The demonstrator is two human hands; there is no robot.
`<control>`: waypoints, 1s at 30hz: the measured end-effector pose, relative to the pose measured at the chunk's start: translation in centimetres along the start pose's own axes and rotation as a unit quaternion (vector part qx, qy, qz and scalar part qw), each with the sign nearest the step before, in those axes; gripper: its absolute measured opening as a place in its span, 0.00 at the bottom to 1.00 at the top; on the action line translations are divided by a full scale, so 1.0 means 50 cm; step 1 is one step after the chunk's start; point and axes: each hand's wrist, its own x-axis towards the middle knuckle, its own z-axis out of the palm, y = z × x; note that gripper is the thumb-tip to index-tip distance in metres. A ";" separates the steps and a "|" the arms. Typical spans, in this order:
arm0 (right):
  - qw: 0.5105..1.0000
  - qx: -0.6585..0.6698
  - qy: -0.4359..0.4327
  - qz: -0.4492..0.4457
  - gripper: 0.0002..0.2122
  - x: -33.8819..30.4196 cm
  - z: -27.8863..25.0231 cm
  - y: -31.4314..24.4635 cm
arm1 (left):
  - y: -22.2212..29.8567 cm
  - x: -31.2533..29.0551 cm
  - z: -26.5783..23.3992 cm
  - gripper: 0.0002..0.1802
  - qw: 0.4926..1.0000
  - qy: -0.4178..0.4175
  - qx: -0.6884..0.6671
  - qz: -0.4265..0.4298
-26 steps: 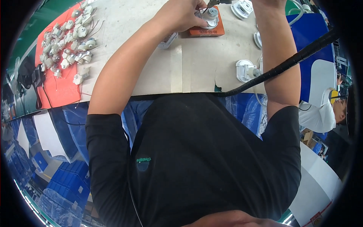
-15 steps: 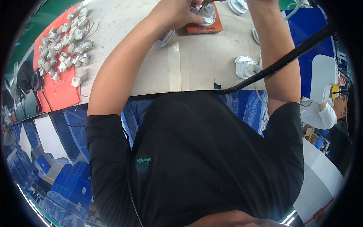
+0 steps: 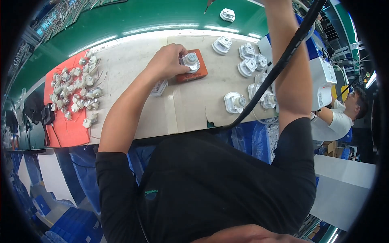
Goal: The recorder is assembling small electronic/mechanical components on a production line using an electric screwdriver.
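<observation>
Left hand (image 3: 167,60) partly closed, thumb and fingers gripping left side of white motor housing (image 3: 191,60). Housing sits on orange block (image 3: 202,68), just right of hand. Right hand out of sight beyond upper edge; cannot tell its opening or contents. Right forearm (image 3: 295,85) crossed by black wrapped cable (image 3: 279,71). Second white housing (image 3: 160,88) beside left forearm, bodyward of hand. Well left of hand: small wired motors (image 3: 75,87) spread over red sheet (image 3: 75,137). Right of hand: several white housings (image 3: 234,103) on beige tabletop (image 3: 194,109).
</observation>
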 end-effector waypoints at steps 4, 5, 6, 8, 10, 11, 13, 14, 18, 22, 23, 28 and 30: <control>0.982 0.100 0.079 -0.137 0.23 -0.212 0.007 0.139 | 0.005 -0.022 -0.023 0.25 0.996 0.013 -0.080 -0.043; 0.994 0.039 0.034 -0.092 0.20 -0.271 0.012 0.170 | 0.005 -0.026 -0.032 0.25 0.989 0.015 -0.136 -0.057; 0.999 -0.018 -0.013 -0.049 0.17 -0.313 0.020 0.195 | 0.002 -0.035 -0.043 0.25 0.988 0.026 -0.138 -0.064; 0.983 -0.089 -0.064 0.145 0.23 -0.322 0.048 0.303 | -0.004 -0.069 -0.061 0.25 0.971 0.097 -0.220 -0.005; 0.916 -0.161 -0.138 0.341 0.35 -0.273 0.053 0.434 | 0.007 -0.134 -0.102 0.27 0.962 0.165 -0.214 0.044; 0.873 -0.189 -0.198 0.404 0.40 -0.236 0.062 0.481 | 0.004 -0.180 -0.115 0.28 0.939 0.212 -0.265 0.053; 0.819 -0.186 -0.298 0.453 0.49 -0.198 0.079 0.556 | -0.029 -0.301 -0.144 0.30 0.904 0.313 -0.291 0.020; 0.815 -0.150 -0.343 0.442 0.53 -0.195 0.094 0.581 | -0.050 -0.384 -0.166 0.31 0.892 0.367 -0.264 -0.025; 0.749 -0.077 -0.374 0.542 0.53 -0.214 0.124 0.765 | -0.153 -0.702 -0.184 0.28 0.795 0.541 -0.266 -0.075; 0.731 -0.189 -0.385 0.531 0.50 -0.144 0.081 1.022 | -0.238 -0.937 -0.096 0.19 0.675 0.620 -0.182 -0.357; 0.779 -0.238 -0.303 0.494 0.54 -0.131 0.077 1.036 | -0.260 -0.963 -0.029 0.11 0.612 0.632 -0.169 -0.444; 0.774 -0.283 -0.398 0.403 0.39 -0.150 0.182 0.940 | -0.358 -1.109 0.316 0.15 0.459 0.480 -0.343 -0.664; 0.774 -0.298 -0.395 0.396 0.39 -0.120 0.147 0.928 | -0.420 -1.028 0.409 0.17 0.467 0.383 -0.378 -0.702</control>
